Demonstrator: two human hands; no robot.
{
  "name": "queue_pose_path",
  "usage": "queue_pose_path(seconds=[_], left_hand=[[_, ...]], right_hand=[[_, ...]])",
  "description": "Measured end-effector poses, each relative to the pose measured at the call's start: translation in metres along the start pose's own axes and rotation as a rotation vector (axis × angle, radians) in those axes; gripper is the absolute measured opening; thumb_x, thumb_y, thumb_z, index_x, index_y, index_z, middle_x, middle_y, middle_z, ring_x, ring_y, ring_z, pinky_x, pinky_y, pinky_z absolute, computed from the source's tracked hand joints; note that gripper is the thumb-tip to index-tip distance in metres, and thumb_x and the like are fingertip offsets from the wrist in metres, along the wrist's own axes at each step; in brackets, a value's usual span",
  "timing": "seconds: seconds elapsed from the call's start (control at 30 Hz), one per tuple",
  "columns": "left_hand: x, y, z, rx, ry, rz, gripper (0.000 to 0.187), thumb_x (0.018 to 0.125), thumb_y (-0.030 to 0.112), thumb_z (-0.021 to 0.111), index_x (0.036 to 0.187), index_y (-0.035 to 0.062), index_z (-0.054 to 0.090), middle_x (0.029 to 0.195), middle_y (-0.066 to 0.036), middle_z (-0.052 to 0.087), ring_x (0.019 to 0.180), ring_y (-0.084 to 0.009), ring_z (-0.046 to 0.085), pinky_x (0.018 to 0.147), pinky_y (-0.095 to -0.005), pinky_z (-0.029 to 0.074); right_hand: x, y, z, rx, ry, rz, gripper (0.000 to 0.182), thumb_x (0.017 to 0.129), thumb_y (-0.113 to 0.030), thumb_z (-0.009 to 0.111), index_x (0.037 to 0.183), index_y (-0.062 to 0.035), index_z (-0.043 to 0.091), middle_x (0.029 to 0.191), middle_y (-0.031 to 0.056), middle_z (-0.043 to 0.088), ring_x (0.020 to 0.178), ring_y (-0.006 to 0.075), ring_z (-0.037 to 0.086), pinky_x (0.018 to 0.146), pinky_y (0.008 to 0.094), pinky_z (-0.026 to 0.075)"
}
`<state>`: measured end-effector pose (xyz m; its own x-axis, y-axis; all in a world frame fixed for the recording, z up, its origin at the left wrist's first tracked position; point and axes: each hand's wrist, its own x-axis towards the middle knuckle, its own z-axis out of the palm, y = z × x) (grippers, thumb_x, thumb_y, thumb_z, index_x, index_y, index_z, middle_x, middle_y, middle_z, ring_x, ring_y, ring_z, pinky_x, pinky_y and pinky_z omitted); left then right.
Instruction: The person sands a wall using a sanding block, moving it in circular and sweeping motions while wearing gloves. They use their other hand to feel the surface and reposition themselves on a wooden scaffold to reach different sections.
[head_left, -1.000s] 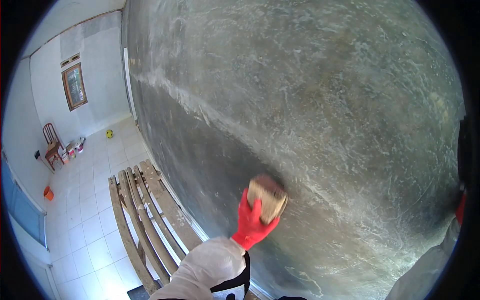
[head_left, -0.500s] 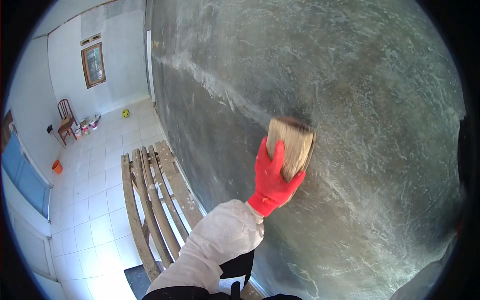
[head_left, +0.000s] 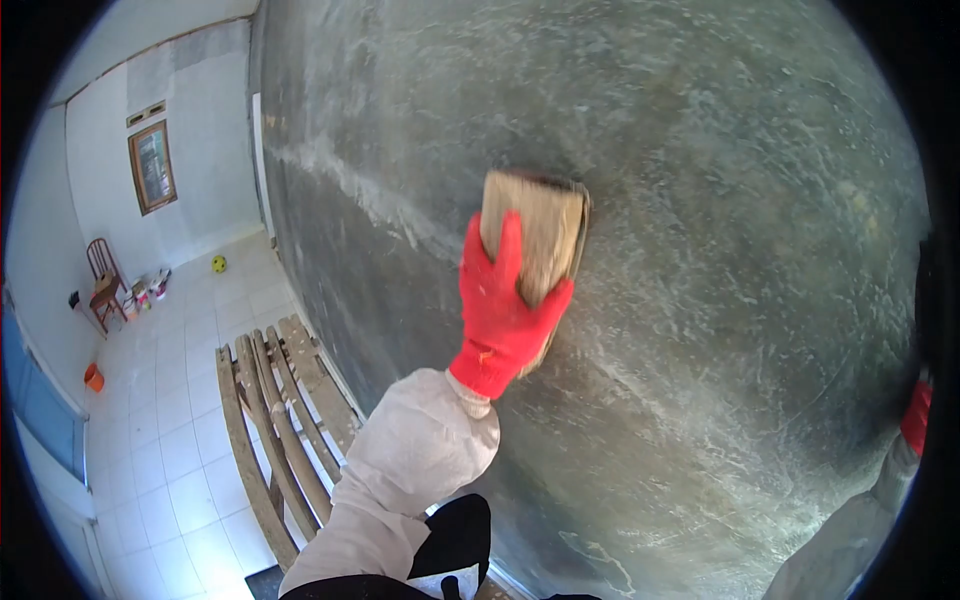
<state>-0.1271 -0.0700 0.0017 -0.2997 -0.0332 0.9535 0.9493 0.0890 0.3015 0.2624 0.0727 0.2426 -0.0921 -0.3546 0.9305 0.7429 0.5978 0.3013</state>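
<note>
My left hand [head_left: 507, 310], in a red glove, is closed round a worn wooden block [head_left: 545, 225]. The block is pressed flat against the grey plastered wall [head_left: 720, 220], its upper edge slightly blurred. A pale streak runs across the plaster to the left of the block. My right hand [head_left: 916, 415], also red-gloved, shows only in part at the far right edge, beside the wall; its fingers are hidden.
A slatted wooden bench [head_left: 290, 440] stands along the wall's foot at lower left. On the white tiled floor are an orange bucket [head_left: 94, 377], a yellow ball [head_left: 219, 264], a wooden chair [head_left: 106, 285] and several small containers [head_left: 145, 296].
My left hand and the block have moved up and left in the view. The room and bench have shifted left. More of my right glove and sleeve shows at the right edge.
</note>
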Motion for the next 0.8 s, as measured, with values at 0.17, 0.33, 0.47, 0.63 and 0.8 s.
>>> queue_pose_path(seconds=[0.17, 0.33, 0.47, 0.63, 0.8], left_hand=[[-0.026, 0.000, 0.001, 0.009, 0.009, -0.011, 0.096, 0.070, 0.028, 0.081, 0.148, 0.0136, 0.027, 0.143, -0.031, 0.031, 0.121, -0.0494, 0.042, 0.098, -0.0525, 0.039], [-0.193, -0.021, -0.011, -0.073, -0.095, -0.016, 0.101, 0.070, 0.027, 0.081, 0.151, 0.0190, 0.020, 0.143, -0.029, 0.031, 0.122, -0.0493, 0.042, 0.098, -0.0537, 0.038], [-0.159, -0.018, -0.005, -0.081, -0.150, -0.102, 0.104, 0.069, 0.025, 0.082, 0.151, 0.0208, 0.019, 0.144, -0.027, 0.030, 0.123, -0.0480, 0.040, 0.098, -0.0535, 0.038], [0.029, 0.008, 0.003, -0.034, -0.002, -0.003, 0.100, 0.067, 0.021, 0.083, 0.149, 0.0161, 0.026, 0.141, -0.025, 0.033, 0.125, -0.0433, 0.039, 0.101, -0.0489, 0.037], [0.062, 0.021, 0.011, -0.101, 0.035, -0.018, 0.098, 0.068, 0.019, 0.083, 0.149, 0.0157, 0.028, 0.141, -0.025, 0.033, 0.125, -0.0430, 0.039, 0.101, -0.0500, 0.037]], right_hand=[[0.000, -0.003, 0.000, 0.011, 0.014, 0.034, 0.025, 0.091, -0.017, 0.057, 0.100, 0.0033, 0.067, 0.099, 0.0166, 0.067, 0.091, 0.0327, 0.062, 0.085, 0.0391, 0.048], [0.000, 0.007, 0.008, 0.089, 0.084, 0.002, 0.020, 0.087, -0.012, 0.059, 0.096, 0.0034, 0.067, 0.095, 0.0159, 0.067, 0.087, 0.0316, 0.063, 0.081, 0.0381, 0.050], [0.000, 0.013, 0.012, 0.177, 0.116, -0.026, 0.019, 0.084, -0.009, 0.059, 0.096, 0.0039, 0.068, 0.094, 0.0173, 0.066, 0.086, 0.0315, 0.063, 0.078, 0.0379, 0.051], [0.000, 0.027, 0.028, 0.386, 0.161, 0.118, 0.021, 0.086, -0.009, 0.059, 0.102, 0.0023, 0.067, 0.099, 0.0149, 0.066, 0.091, 0.0282, 0.062, 0.081, 0.0358, 0.050], [-0.009, 0.058, 0.023, 0.268, -0.008, 0.120, 0.028, 0.096, -0.006, 0.053, 0.123, -0.0038, 0.062, 0.120, 0.0044, 0.063, 0.111, 0.0121, 0.057, 0.096, 0.0244, 0.044]])
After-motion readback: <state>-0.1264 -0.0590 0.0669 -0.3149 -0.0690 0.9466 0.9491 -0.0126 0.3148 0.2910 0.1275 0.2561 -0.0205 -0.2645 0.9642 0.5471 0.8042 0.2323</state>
